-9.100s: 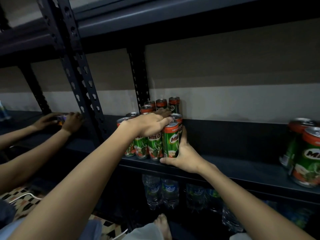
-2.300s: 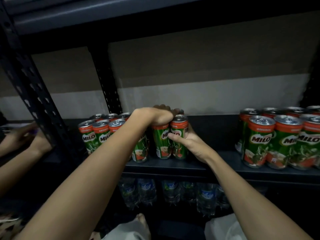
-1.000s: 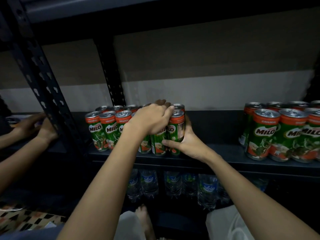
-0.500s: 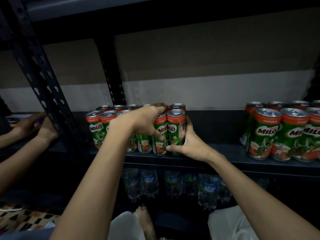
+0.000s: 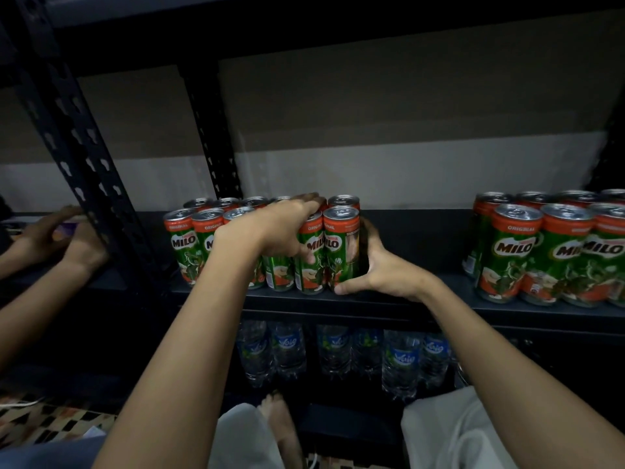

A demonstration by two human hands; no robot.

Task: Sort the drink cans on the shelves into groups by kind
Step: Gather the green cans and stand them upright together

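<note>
Dark metal shelf [image 5: 389,304] is carrying a block of green-and-red Milo cans [image 5: 314,252].
Left hand [image 5: 280,231] is curling over the cans' tops and fronts; right hand [image 5: 382,269] is cupping the rightmost can's side, thumb stretching along its base.

Single head-worn wide-angle view, close to a dark metal shelf [image 5: 422,301]. Faces forward and slightly down, level with the row of cans [image 5: 341,245]. Lower shelf with water bottles [image 5: 399,360] and the wearer's lap fill the bottom.
</note>
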